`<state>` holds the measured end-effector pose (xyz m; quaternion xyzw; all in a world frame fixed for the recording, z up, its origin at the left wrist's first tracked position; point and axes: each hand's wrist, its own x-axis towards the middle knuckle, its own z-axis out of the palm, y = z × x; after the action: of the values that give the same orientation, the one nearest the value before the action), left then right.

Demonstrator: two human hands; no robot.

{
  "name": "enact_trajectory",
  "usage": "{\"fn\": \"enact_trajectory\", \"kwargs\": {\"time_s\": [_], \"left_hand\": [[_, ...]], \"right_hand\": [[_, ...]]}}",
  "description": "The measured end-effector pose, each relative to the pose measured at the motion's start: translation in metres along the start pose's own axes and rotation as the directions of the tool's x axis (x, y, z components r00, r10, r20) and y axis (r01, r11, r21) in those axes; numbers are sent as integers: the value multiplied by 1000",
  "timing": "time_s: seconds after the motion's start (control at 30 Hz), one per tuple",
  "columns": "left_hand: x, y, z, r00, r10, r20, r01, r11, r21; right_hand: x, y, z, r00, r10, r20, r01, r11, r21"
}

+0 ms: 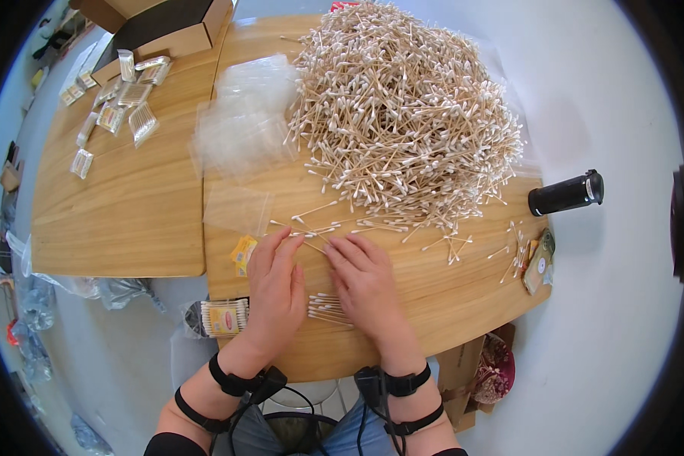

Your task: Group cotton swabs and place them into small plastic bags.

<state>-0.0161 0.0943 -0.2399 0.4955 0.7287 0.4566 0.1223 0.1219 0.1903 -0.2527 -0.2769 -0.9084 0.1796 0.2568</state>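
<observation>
Both my hands are over the near part of the wooden table, among loose cotton swabs. My left hand has its fingers stretched forward, the tips touching several scattered cotton swabs. Facing it, my right hand reaches inward with fingers extended and thumb apart, its fingertips at the end of a swab. A small row of cotton swabs lies between my wrists, partly under the right hand. Beside my left wrist is a filled pack of cotton swabs. Yellow printed cards lie by the left fingers.
A big heap of cotton swabs covers the table's far side. Clear plastic bags lie left of it. Filled packs and a cardboard box sit at far left. A black cylinder and a phone are at right.
</observation>
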Motion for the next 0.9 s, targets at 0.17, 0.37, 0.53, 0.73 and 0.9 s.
{"fn": "enact_trajectory", "kwargs": {"time_s": [0.17, 0.37, 0.53, 0.73, 0.9], "left_hand": [[-2, -10, 2, 984, 114, 137, -156, 924, 350], [-5, -12, 7, 960, 122, 252, -169, 970, 174], [-2, -8, 4, 975, 153, 160, -189, 951, 245], [-2, -15, 8, 969, 185, 166, -237, 892, 385], [-2, -11, 8, 964, 177, 197, -237, 911, 338]], "right_hand": [[-12, 31, -9, 990, 107, -87, -103, 993, 50], [-7, 12, -16, 970, 230, -85, -224, 972, 73], [3, -3, -1, 998, 68, 5, -68, 997, 39], [-9, 15, -3, 1000, -10, -30, 10, 1000, -17], [-3, 6, -17, 994, 100, 33, -102, 993, 57]]}}
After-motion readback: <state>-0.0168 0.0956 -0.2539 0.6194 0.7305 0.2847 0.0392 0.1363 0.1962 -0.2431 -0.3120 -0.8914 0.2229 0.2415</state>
